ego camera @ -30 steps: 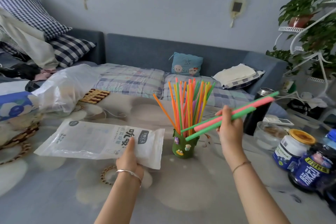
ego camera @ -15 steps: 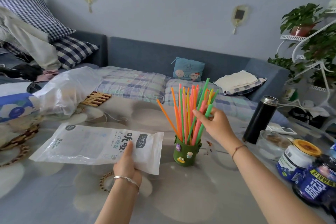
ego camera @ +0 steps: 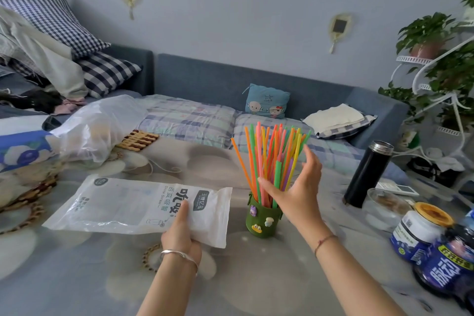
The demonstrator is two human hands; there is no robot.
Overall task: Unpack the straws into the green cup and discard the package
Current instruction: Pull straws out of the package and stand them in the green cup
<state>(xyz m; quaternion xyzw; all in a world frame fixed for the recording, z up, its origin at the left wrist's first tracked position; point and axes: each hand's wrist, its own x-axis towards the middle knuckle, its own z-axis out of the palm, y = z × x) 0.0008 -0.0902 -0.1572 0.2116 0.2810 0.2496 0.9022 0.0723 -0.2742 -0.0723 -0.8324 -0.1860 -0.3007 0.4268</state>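
1. The green cup [ego camera: 262,218], a squat cylinder with small cartoon charms stuck on its matte side, stands on the desk [ego camera: 256,277], whose glossy cover bears pale flower shapes.
2. Thin, smooth plastic straws [ego camera: 272,159] in orange, green, pink and yellow fan upward out of the cup.
3. The right hand [ego camera: 297,195] is spread beside the bundle, fingers [ego camera: 311,159] loosely apart, thumb tip touching the straws; nothing is clasped.
4. The left hand [ego camera: 180,232] pinches the near corner of the flat, crinkly translucent package [ego camera: 128,206], printed with dark characters, lying left of the cup.
5. A black cylindrical flask [ego camera: 368,174] with a steel cap stands well right.
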